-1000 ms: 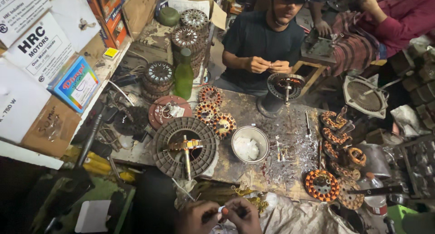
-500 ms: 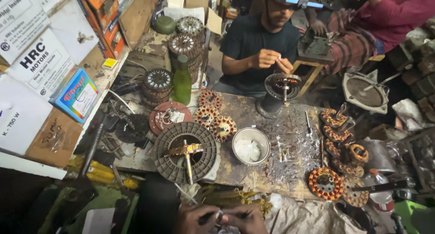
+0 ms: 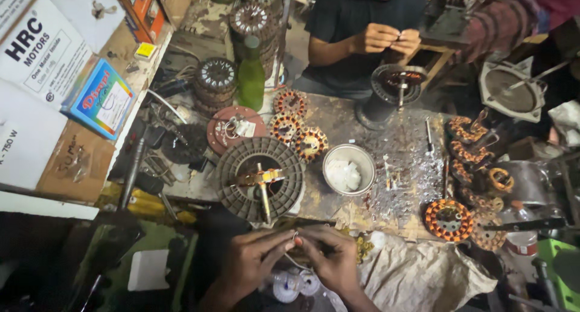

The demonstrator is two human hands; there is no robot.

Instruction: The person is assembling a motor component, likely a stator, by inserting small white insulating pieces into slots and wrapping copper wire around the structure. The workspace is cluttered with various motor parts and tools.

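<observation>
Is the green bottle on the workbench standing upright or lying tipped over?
Upright. The green bottle stands on its base among the stacked round motor parts, its neck and cap pointing up toward the camera.

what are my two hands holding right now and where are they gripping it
Both the left hand and right hand pinch a thin pale wire between their fingertips, where it loops up between them. What it leads to cannot be told.
</observation>
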